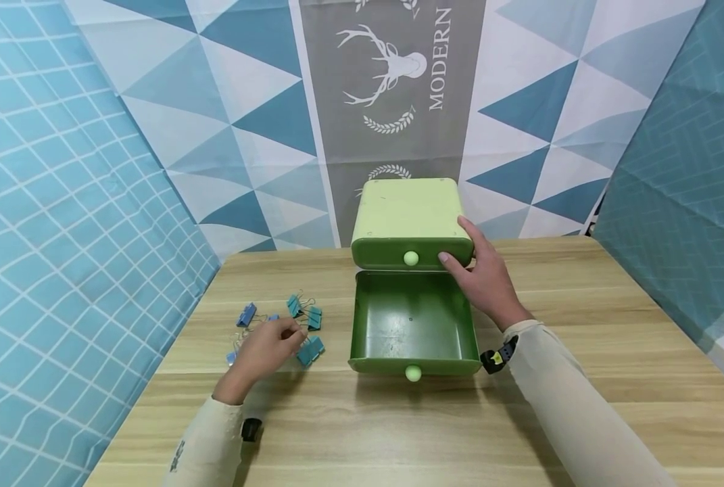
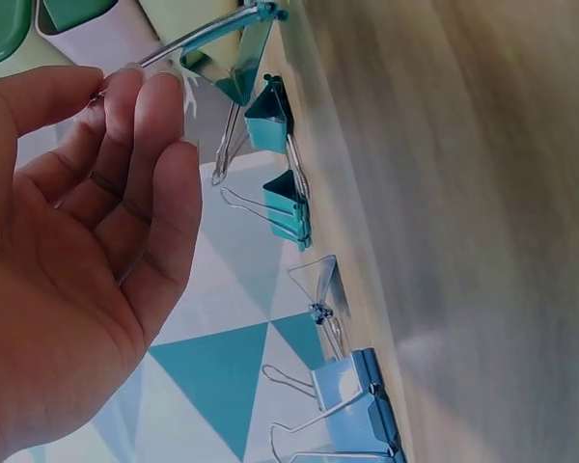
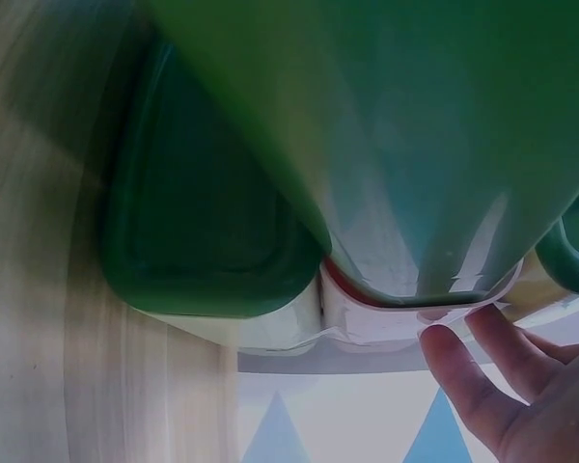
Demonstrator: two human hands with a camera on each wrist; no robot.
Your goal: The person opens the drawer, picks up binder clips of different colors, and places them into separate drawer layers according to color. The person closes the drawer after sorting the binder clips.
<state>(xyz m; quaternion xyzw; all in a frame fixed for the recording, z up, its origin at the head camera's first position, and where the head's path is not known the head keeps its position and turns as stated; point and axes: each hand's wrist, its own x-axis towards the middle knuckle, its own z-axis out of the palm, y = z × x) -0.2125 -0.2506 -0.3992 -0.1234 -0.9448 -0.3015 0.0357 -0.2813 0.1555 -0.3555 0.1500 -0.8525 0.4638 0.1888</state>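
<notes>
Binder clips (image 1: 303,321), the blue ones, are lying scattered on the counter (image 1: 398,426) at the lower left of the head view, and none is sitting inside the drawer (image 1: 413,331) so far. That drawer, the lower one of the green drawer box (image 1: 407,220), is standing pulled fully out toward you at the centre of the frame, its floor bare, so the opening part looks finished and the loading looks only begun. Your left hand (image 1: 267,352) is reaching into the clips; in the left wrist view your fingers (image 2: 140,106) are pinching the wire handle of one clip (image 2: 236,58), which is lifting off the wood while the others are lying just beside it. Your right hand (image 1: 483,274) is resting against the box's front right corner by the upper drawer, its fingers (image 3: 463,376) lying fairly straight, steadying rather than gripping. All the clips are waiting to be moved.
</notes>
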